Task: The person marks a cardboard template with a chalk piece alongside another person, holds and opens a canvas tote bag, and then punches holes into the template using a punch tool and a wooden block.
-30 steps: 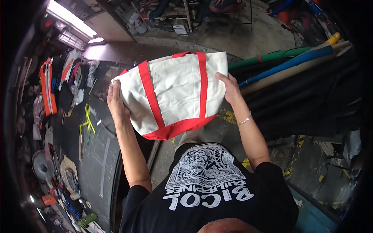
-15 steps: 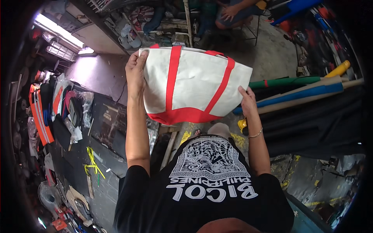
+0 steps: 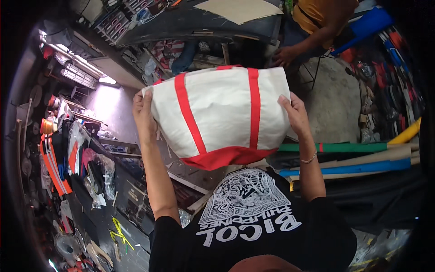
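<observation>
Stretched out in front of me is a cream canvas tote bag (image 3: 222, 113) with red straps and a red bottom. My left hand (image 3: 144, 109) pinches its upper left corner, thumb on the near face. At the right side edge, my right hand (image 3: 295, 113) grips the fabric in the same way, thumb in front. The bag hangs between both hands with its red bottom toward my body. Its far face and inside are hidden from me.
Another person (image 3: 312, 36) in a yellow top sits at the far right, beside a dark worktable (image 3: 204, 31). Fabric rolls (image 3: 349, 148) lie to my right. On the left, a dark table (image 3: 131, 240) carries plastic-wrapped goods and a yellow strap (image 3: 118, 233).
The bag has levelled out, its left side lowered, and now sits a little lower in view. More of the far worktable and the other person shows. Both hands keep their hold.
</observation>
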`<state>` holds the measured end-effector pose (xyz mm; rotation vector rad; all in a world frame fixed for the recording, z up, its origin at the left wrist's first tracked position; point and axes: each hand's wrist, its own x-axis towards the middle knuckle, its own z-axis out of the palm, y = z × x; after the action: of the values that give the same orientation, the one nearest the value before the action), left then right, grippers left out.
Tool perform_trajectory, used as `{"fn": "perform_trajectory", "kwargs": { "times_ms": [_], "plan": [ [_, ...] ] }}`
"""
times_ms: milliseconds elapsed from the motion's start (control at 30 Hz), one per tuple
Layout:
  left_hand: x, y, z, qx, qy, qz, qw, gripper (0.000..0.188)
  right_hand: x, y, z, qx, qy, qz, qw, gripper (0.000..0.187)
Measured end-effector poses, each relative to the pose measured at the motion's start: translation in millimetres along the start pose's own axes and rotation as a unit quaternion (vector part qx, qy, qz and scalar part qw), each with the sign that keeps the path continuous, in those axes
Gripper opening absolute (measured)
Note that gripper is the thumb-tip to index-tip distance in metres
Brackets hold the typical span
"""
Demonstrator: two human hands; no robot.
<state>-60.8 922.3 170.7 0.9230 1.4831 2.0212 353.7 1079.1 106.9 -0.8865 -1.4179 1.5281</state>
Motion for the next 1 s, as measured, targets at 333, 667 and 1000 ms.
{"fn": "perform_trajectory", "kwargs": {
  "times_ms": [333, 667, 1000],
  "plan": [
    [190.0, -13.6, 16.2, 0.0, 0.074, 0.078, 0.994, 0.027, 206.0, -72.3, 42.5, 0.009, -0.069, -0.038, 0.997, 0.028],
    [500.2, -20.4, 22.6, 0.3, -0.013, 0.128, 0.945, 0.043, 357.1, -84.2, 155.0, -0.024, 0.057, -0.13, 0.99, 0.051],
    [471.8, -155.7, 160.0, 0.338, -0.362, 0.237, 0.836, 0.038, 403.4, -16.9, 210.5, -0.46, 0.249, -0.148, 0.839, 0.048]
  ]
}}
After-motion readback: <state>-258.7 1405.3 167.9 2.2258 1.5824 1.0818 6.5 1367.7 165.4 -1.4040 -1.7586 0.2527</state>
